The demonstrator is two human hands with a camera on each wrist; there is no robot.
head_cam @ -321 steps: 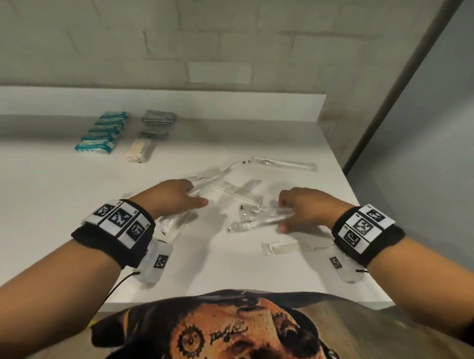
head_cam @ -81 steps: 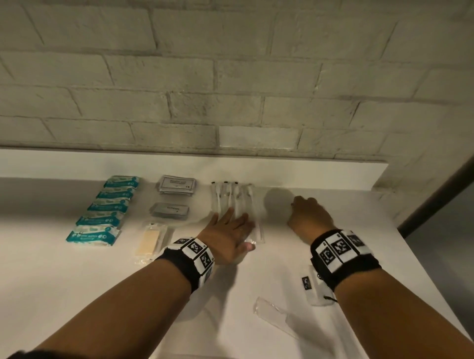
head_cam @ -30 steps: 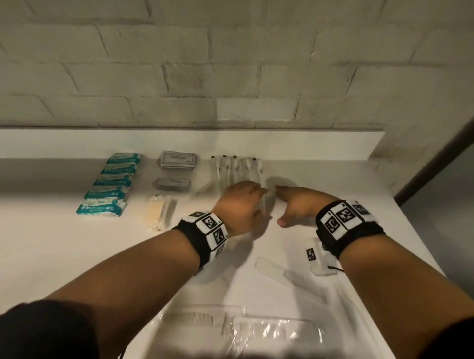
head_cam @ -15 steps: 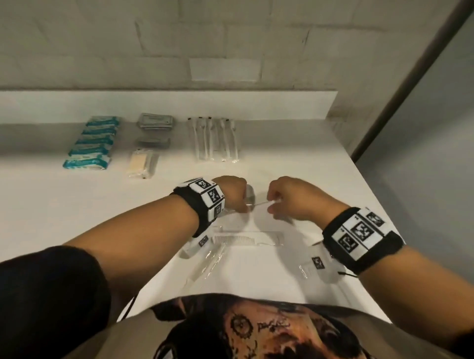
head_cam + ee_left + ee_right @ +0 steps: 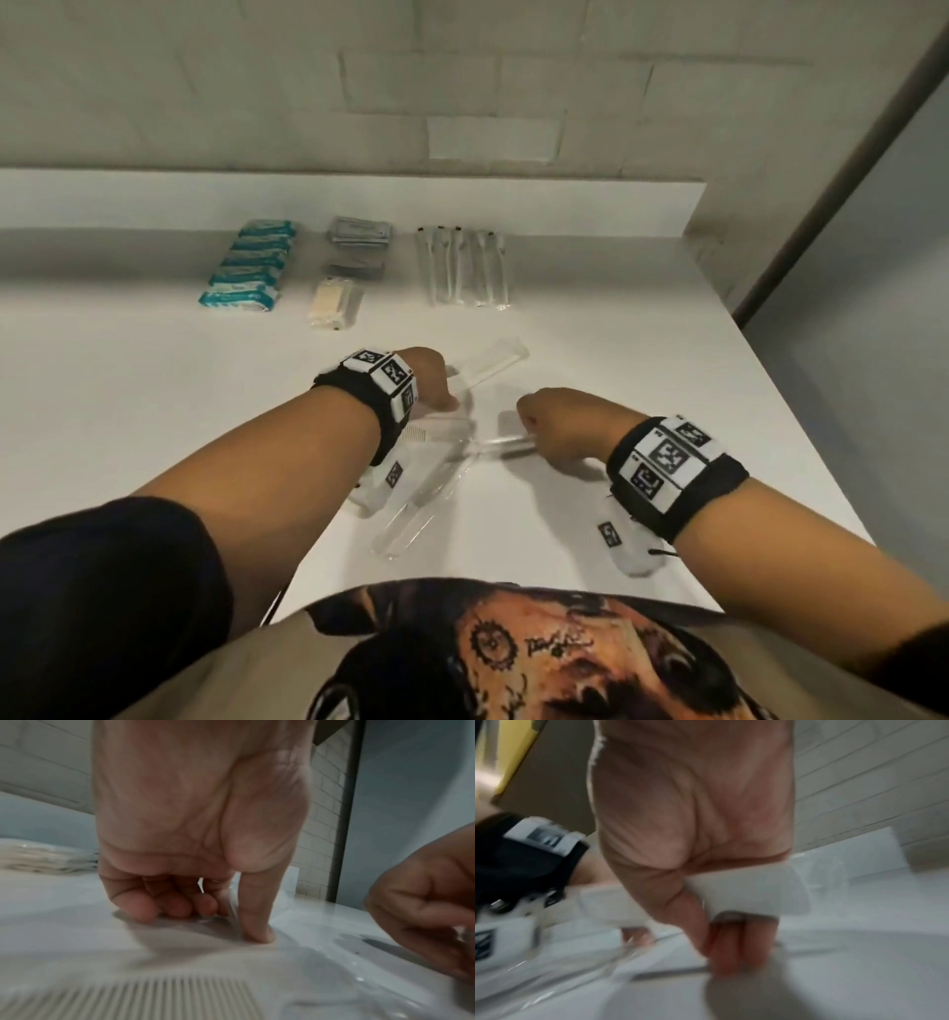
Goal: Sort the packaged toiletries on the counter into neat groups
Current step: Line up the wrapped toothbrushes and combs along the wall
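Pinching a clear-wrapped comb packet (image 5: 490, 362) against the surface (image 5: 154, 390), my left hand (image 5: 429, 377) curls its fingers (image 5: 144, 908) down. My right hand (image 5: 557, 424) clasps another comb packet (image 5: 752, 892). Both sit nearer me than the toothbrush row (image 5: 462, 267); teal packets (image 5: 249, 267) lie left of it.

White counter (image 5: 154, 411) against pale brick wall (image 5: 462, 77), dimly lit.

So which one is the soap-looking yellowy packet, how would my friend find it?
Look to the back of the white counter, where packets sit in tidy columns by the wall. The yellowy packet is nearest you in the second column from the left, below two grey packets. It is the only cream-coloured one, beside the teal packets.
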